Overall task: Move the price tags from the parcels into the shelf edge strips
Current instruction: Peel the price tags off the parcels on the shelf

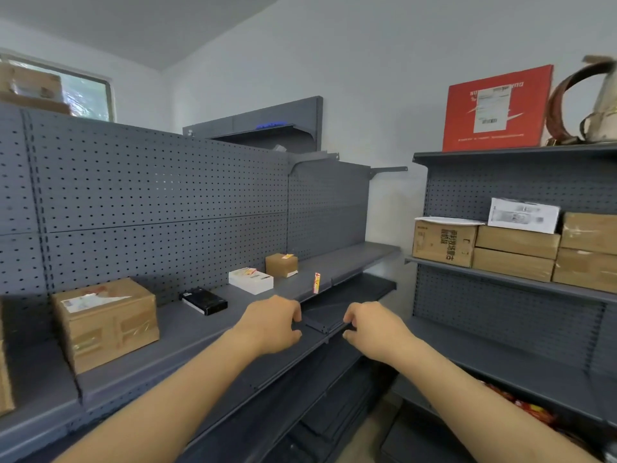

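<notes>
Price tags are the job: nearest, the person's left hand and right hand curl their fingers on the dark grey metal shelf edge strip; whether they pinch a tag cannot be told. Beyond, one red-and-yellow paper tag stands in the strip, while tags remain on the flat white parcel and small brown cardboard parcel, so work seems partly done.

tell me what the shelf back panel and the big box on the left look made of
Shelf back panel: likely sheet metal, matte dark grey paint, with regular rows of punched holes. Big box: brown corrugated cardboard, judging by its folded flaps, sealed with glossy clear tape, paper label on top.
</notes>
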